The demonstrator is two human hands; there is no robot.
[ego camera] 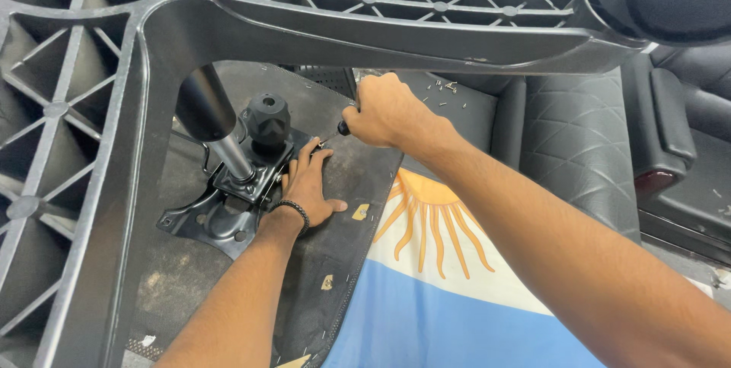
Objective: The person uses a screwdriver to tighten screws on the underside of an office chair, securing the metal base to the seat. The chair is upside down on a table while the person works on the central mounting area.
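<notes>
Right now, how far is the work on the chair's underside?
Done: the black metal plate already sits on the seat underside. In hand: the right hand turns a screwdriver at its edge; the left hand rests beside. Left: loose screws lie behind.

A grey ribbed star base [91, 109] of a chair arched across the top of the view. A blue and white cloth with a yellow sun [434, 261] lay below. Black quilted seats [579, 139] stood at right, loose screws [445, 88] scattered behind.
</notes>
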